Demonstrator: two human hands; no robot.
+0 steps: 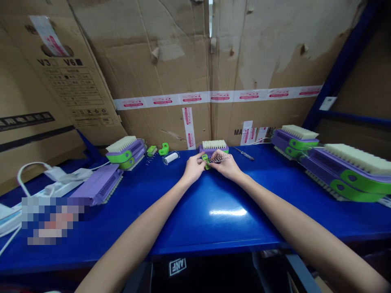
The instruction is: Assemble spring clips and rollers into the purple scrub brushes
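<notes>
Below the counter's near edge (pixel 210 249) shows dark cloth (pixel 210 276) with a white "ANF" label (pixel 177 267). Toward the counter's near left corner, a blurred patch hides whatever lies there; a white power strip (pixel 67 185) with plugs and cables runs along the left side. Just beyond the patch, a purple block (pixel 99 183) lies near the strip, bristles toward the counter. By the right edge sits a large pair of purple-and-green brushes (pixel 345 173), and farther back another pair (pixel 295 143).

Near the middle of the far edge, the left hand (pixel 194 167) pinches a small green piece (pixel 205 158) between closed fingers. The right hand (pixel 226 166) curls around a slim silvery patterned item (pixel 222 157), kind unclear, its end close against the green piece.

To their left lie a clear cylinder with a white core (pixel 171 157), tiny screws (pixel 151 159), a green block (pixel 152 151), a green hook-shaped part (pixel 164 149) and a brush pair (pixel 125 152). A slim tool (pixel 249 156) lies to the right. Directly behind the hands, a cream-bristled brush (pixel 214 145) is partly covered by them, with cardboard (pixel 161 69) beyond.
</notes>
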